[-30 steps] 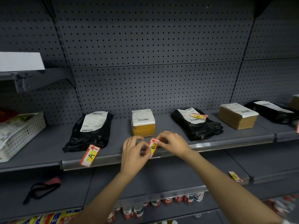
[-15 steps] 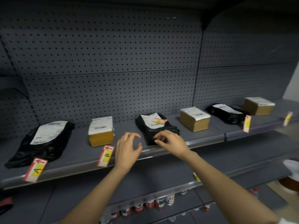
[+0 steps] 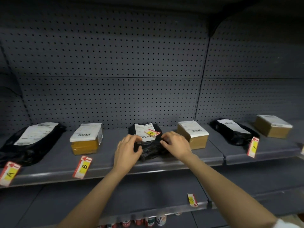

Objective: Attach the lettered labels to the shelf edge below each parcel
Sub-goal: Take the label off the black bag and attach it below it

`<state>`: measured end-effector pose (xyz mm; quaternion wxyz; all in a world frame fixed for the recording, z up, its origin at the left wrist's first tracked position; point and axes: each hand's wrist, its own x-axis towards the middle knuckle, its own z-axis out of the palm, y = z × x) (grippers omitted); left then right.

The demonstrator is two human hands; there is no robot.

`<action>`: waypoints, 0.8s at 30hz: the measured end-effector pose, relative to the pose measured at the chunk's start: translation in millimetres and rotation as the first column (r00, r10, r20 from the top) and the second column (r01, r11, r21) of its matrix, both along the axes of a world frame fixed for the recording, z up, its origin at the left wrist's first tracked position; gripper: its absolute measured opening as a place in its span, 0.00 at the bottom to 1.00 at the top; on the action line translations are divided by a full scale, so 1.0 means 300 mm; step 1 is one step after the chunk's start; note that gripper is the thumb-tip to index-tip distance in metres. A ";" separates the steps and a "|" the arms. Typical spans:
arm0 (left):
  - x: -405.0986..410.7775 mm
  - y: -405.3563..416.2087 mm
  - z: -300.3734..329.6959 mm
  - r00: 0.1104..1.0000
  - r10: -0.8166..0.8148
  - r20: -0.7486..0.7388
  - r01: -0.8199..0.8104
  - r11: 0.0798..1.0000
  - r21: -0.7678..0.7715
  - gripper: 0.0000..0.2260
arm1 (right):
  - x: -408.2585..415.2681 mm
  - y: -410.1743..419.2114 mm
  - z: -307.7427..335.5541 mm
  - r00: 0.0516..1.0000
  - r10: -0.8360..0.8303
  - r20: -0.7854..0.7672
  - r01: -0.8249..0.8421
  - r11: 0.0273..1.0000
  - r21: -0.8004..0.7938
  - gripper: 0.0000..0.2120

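Note:
Several parcels sit in a row on the grey shelf (image 3: 164,165). Label A (image 3: 9,173) hangs on the shelf edge below a black bag parcel (image 3: 31,142). Label B (image 3: 83,167) hangs below a yellow box (image 3: 86,142). A loose label C (image 3: 152,133) lies on top of the middle black bag parcel (image 3: 151,150). My left hand (image 3: 129,150) and my right hand (image 3: 175,143) rest on either side of that bag, fingers curled and apart, holding nothing. Label F (image 3: 253,147) hangs below a black bag at the right (image 3: 233,131).
Two brown boxes (image 3: 195,137) (image 3: 273,126) stand to the right. Another label (image 3: 192,200) sits on the lower shelf's edge (image 3: 148,211). Bottles line up below that (image 3: 148,222). Pegboard (image 3: 115,71) backs the shelves.
Label B was let go and now hangs on the shelf edge. Both hands moved right to the middle black bag carrying label C; the view shifted right.

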<state>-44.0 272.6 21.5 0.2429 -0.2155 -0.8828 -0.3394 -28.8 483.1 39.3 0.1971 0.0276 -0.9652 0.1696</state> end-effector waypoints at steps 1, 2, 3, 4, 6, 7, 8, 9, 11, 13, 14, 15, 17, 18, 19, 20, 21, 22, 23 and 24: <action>-0.028 0.004 0.002 1.000 0.003 0.003 -0.003 1.000 0.002 0.09 | -0.033 0.002 0.001 1.000 -0.011 0.009 0.011 1.000 -0.010 0.15; -0.059 0.009 0.004 1.000 0.006 0.008 -0.006 1.000 0.006 0.10 | -0.068 0.003 0.003 1.000 -0.026 0.018 0.026 0.999 -0.020 0.17; -0.090 0.016 0.007 1.000 0.007 0.014 -0.008 1.000 0.009 0.10 | -0.103 0.005 0.004 0.999 -0.044 0.031 0.045 0.998 -0.033 0.18; -0.122 0.025 0.008 1.000 0.007 0.020 -0.007 1.000 0.010 0.10 | -0.138 0.008 0.005 0.997 -0.062 0.048 0.064 0.997 -0.045 0.20; -0.176 0.044 0.004 0.999 0.000 0.033 -0.001 1.000 0.008 0.11 | -0.203 0.011 0.002 0.993 -0.084 0.085 0.088 0.995 -0.047 0.23; -0.199 0.052 -0.001 0.999 -0.008 0.041 0.008 1.000 0.009 0.12 | -0.232 0.010 -0.002 0.991 -0.088 0.101 0.092 0.995 -0.042 0.25; -0.221 0.059 -0.006 0.998 -0.019 0.054 0.018 1.000 0.018 0.12 | -0.259 0.010 -0.009 0.989 -0.087 0.116 0.092 0.995 -0.039 0.26; -0.239 0.064 -0.010 0.997 -0.030 0.071 0.028 0.999 0.033 0.12 | -0.285 0.010 -0.017 0.988 -0.085 0.131 0.091 0.995 -0.037 0.26; -0.264 0.068 -0.013 0.994 -0.049 0.101 0.044 0.998 0.046 0.13 | -0.324 0.007 -0.032 0.983 -0.077 0.165 0.084 0.996 -0.033 0.26; -0.278 0.072 -0.017 0.991 -0.073 0.108 0.070 0.997 0.027 0.12 | -0.351 0.007 -0.043 0.977 -0.037 0.210 0.053 0.996 -0.069 0.22; -0.282 0.073 -0.020 0.990 -0.086 0.110 0.084 0.996 0.021 0.12 | -0.361 0.010 -0.047 0.971 -0.005 0.238 0.030 0.994 -0.103 0.20; -0.281 0.074 -0.023 0.989 -0.096 0.112 0.095 0.995 0.019 0.12 | -0.367 0.012 -0.050 0.965 0.026 0.259 0.010 0.991 -0.137 0.18; -0.269 0.075 -0.027 0.989 -0.108 0.105 0.107 0.994 0.017 0.11 | -0.370 0.013 -0.049 0.968 0.050 0.246 -0.007 0.985 -0.174 0.14; -0.256 0.075 -0.031 0.989 -0.116 0.097 0.115 0.993 0.017 0.10 | -0.367 0.013 -0.043 0.976 0.050 0.210 -0.010 0.982 -0.188 0.13; -0.240 0.074 -0.035 0.988 -0.128 0.086 0.127 0.992 0.015 0.10 | -0.361 0.013 -0.035 0.985 0.050 0.165 -0.015 0.978 -0.207 0.11; -0.219 0.070 -0.040 0.987 -0.145 0.073 0.145 0.989 0.003 0.10 | -0.350 0.012 -0.026 0.991 0.053 0.123 -0.024 0.973 -0.229 0.10; -0.196 0.066 -0.045 0.985 -0.163 0.060 0.165 0.986 -0.020 0.10 | -0.336 0.012 -0.015 0.994 0.062 0.088 -0.038 0.967 -0.252 0.09; -0.170 0.060 -0.051 0.982 -0.180 0.049 0.183 0.982 -0.050 0.11 | -0.318 0.012 -0.005 0.995 0.074 0.060 -0.056 0.961 -0.271 0.07; -0.147 0.056 -0.058 0.981 -0.192 0.039 0.195 0.978 -0.079 0.12 | -0.298 0.014 0.004 0.995 0.089 0.037 -0.075 0.956 -0.284 0.07; -0.124 0.051 -0.067 0.980 -0.196 0.032 0.198 0.975 -0.103 0.13 | -0.275 0.019 0.011 0.994 0.104 0.016 -0.095 0.953 -0.289 0.06</action>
